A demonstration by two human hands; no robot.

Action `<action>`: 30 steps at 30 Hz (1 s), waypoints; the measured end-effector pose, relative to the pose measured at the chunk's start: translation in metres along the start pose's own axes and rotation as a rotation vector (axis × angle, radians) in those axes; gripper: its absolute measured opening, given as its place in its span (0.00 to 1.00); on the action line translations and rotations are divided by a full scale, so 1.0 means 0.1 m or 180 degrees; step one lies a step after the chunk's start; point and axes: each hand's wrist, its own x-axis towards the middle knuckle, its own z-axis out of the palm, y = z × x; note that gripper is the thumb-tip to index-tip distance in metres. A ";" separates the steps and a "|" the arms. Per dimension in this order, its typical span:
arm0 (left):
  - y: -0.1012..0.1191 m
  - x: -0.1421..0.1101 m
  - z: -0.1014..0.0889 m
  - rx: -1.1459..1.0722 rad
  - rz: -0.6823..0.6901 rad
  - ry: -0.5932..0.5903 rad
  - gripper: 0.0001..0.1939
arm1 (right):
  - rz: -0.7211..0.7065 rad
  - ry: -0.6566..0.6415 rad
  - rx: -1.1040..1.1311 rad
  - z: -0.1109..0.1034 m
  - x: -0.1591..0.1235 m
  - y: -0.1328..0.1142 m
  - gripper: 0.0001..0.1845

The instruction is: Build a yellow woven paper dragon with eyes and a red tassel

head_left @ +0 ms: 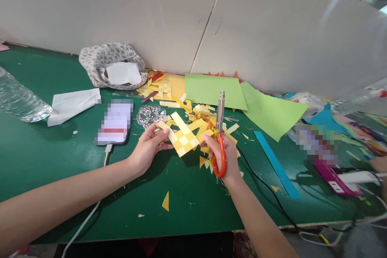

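Inside the table's front edge (181, 227), left hand (148, 145) and right hand (229, 159), holding scissors (222, 151), pinch woven paper (184, 141), likely light, creasable, best held by strips (179, 123).

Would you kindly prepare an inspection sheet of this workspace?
Surface: green tabletop, strewn with yellow paper scraps.
Job's things: yellow-and-cream woven paper piece; orange-handled metal scissors.
Clutter: light green paper sheets, flat blue strip, patterned fabric pouch, black-edged smartphone.
Hands: left hand pinches the woven paper piece; right hand grips the scissors.
Cables: white cable plugged into the smartphone; black cable beside the right hand.
Surroundings: pale panelled wall behind.
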 end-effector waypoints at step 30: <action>0.01 -0.05 -0.04 0.1084 0.0577 -0.0389 0.05 | -0.0069 -0.0317 0.0309 0.03 -0.03 -0.01 0.22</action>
